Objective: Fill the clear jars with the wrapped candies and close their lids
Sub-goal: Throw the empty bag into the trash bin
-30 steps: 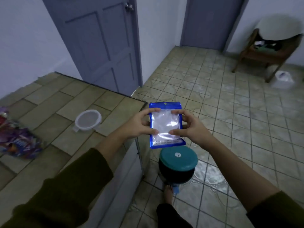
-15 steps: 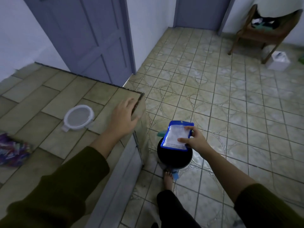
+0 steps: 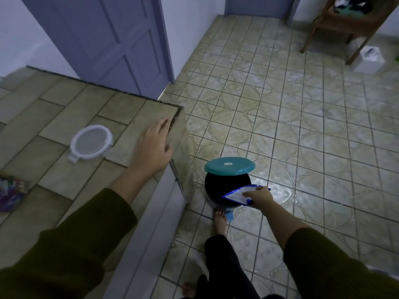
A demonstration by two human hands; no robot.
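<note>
My right hand pinches a blue-edged empty plastic bag over the open mouth of a black pedal bin on the floor. The bin's teal lid stands raised, and my foot is on its pedal. My left hand rests flat with straight fingers on the tiled counter near its corner. A clear round lid with a white rim lies on the counter left of that hand. A pile of colourful wrapped candies shows at the counter's left edge. No jar is in view.
The counter's corner juts toward the tiled floor. A blue-grey door stands behind the counter. A wooden chair and a white box are at the far right.
My right hand has lowered the bag down to the bin's mouth and the teal lid has swung up. My left hand stays on the counter.
</note>
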